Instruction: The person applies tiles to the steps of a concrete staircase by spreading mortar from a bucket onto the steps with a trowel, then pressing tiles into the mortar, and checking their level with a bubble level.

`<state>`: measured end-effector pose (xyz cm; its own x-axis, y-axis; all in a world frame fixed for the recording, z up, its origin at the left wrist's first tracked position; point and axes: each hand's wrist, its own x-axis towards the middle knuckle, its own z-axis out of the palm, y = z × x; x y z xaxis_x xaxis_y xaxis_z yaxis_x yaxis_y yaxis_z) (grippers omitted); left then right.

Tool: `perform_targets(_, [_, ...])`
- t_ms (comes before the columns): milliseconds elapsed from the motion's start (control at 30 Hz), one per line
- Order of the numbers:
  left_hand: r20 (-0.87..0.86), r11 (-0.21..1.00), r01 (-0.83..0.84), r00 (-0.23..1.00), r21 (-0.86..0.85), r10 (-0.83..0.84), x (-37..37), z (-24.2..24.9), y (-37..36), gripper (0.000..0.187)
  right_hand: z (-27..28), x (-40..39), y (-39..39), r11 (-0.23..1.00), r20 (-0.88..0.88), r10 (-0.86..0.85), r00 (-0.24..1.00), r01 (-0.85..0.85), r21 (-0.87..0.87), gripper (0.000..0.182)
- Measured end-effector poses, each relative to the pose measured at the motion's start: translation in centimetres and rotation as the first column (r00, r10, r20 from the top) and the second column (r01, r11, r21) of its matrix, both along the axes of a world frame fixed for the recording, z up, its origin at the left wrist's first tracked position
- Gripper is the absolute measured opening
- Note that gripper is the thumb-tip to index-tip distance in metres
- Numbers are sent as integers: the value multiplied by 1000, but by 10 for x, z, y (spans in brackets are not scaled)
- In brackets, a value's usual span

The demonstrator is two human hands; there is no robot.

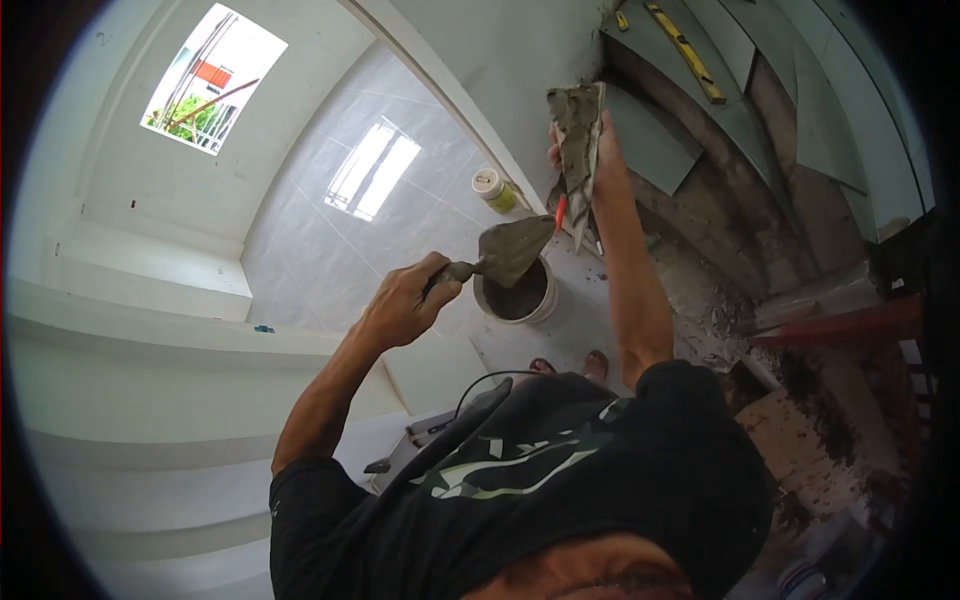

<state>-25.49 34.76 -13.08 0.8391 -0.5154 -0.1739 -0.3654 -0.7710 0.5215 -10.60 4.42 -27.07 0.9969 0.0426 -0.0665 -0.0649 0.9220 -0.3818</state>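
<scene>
My left hand (402, 300) grips the handle of a pointed trowel (512, 250) smeared with grey mortar, its blade held just above a white bucket (545, 300) of mortar. My right hand (603, 150) holds a narrow tile piece (580, 125) upright, and its face is coated with wet mortar. A small red-handled tool (561, 212) hangs below that hand beside the tile; whether the hand holds it is unclear. The trowel tip is close to the lower end of the tile. My feet (570, 365) show near the bucket.
A yellow-lidded jar (493, 188) stands on the glossy white tiled floor (330, 230). Rough concrete steps (720, 230) with grey tiles (650, 140) and a yellow level (685, 50) rise at the right. A red bar (840, 325) crosses at right. White steps (150, 350) lie left.
</scene>
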Motion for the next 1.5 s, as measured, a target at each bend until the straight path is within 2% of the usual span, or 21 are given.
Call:
perform_targets(67, [217, 996, 72, 974, -54, -58, 4, 5, -5, 26, -2, 0, 0, 998, 46, 40, 998, -38, -51, 73])
perform_targets(133, [196, 997, 72, 978, -7, -69, 15, 20, -25, 25, -13, 5, -1, 992, 88, 91, 992, -83, -91, 72])
perform_targets(200, [342, 961, 244, 899, 126, -273, 30, 27, -36, 22, -19, 10, 5, 984, 115, 176, 978, -179, 11, 72])
perform_targets(267, [348, 942, 233, 885, 241, -308, 56, 29, -41, 20, -20, 16, 17, 979, 76, 171, 982, -179, 101, 70])
perform_targets(333, [378, 951, 191, 884, 242, -274, 85, 29, -49, 20, -26, 20, 21, 986, -221, 52, 974, -16, 163, 67])
perform_targets(400, [437, 961, 136, 869, 241, -233, 104, 27, -50, 19, -54, 11, 21, 990, -122, 140, 983, -135, 47, 61])
perform_targets(467, [422, 952, 100, 879, 288, -220, 105, 22, -29, 19, -72, -12, 49, 965, -17, 257, 966, -258, -54, 58])
perform_targets(667, [332, 925, 65, 922, 374, -199, 155, -9, -22, 22, -62, -33, 76, 979, -173, 194, 966, -201, -28, 54])
perform_targets(800, [342, 960, 101, 920, 262, -190, 188, -35, -14, 23, -54, -19, 65, 979, -228, 81, 970, -120, -165, 52])
perform_targets(867, [270, 971, 126, 946, 201, -179, 209, -51, -13, 25, -63, 2, 62, 984, -235, 103, 966, -134, -117, 58])
perform_targets(900, [222, 992, 78, 970, 103, -99, 221, -63, -8, 27, -72, 12, 58, 985, -178, 152, 972, -133, 113, 62])
perform_targets(967, [109, 995, -40, 993, -92, 50, 241, -95, 7, 31, -83, 20, 50, 990, -229, 79, 970, -49, 135, 63])
perform_targets(1067, [-208, 987, -153, 968, -49, 140, 262, -210, 43, 34, -124, 13, 25, 982, -290, 15, 957, 41, 184, 68])
perform_targets(1100, [-503, 940, -338, 822, -50, 268, 259, -253, 50, 38, -126, 5, 22, 965, -332, -87, 939, 162, 205, 68])
perform_targets(1167, [-642, 977, -201, 759, -72, 109, 248, -386, 86, 34, -145, 3, 14, 938, -371, -188, 910, 278, 207, 69])
perform_targets(1200, [-778, 951, -250, 555, 182, 295, 243, -399, 67, 32, -169, 0, 4, 925, -430, -162, 888, 288, 249, 68])
perform_targets(1233, [-831, 914, -332, 420, 232, 364, 230, -453, 65, 25, -189, -8, -5, 908, -500, -131, 856, 306, 286, 68])
perform_targets(1300, [-792, 949, -101, 529, 299, 306, 213, -532, 66, 17, -218, -16, -13, 918, -588, -119, 800, 314, 242, 69])
perform_targets(1367, [-801, 905, -274, 427, 327, 419, 211, -561, 49, 17, -247, -2, -40, 940, -629, -125, 767, 294, 172, 70])
perform_targets(1433, [-726, 850, -289, 442, 440, 527, 213, -567, 37, 19, -276, 3, -58, 978, -575, -83, 814, 176, 109, 67])
perform_targets(1500, [-655, 852, -150, 578, 501, 487, 224, -598, 43, 24, -281, 34, -76, 976, -604, -59, 795, 172, 132, 64])
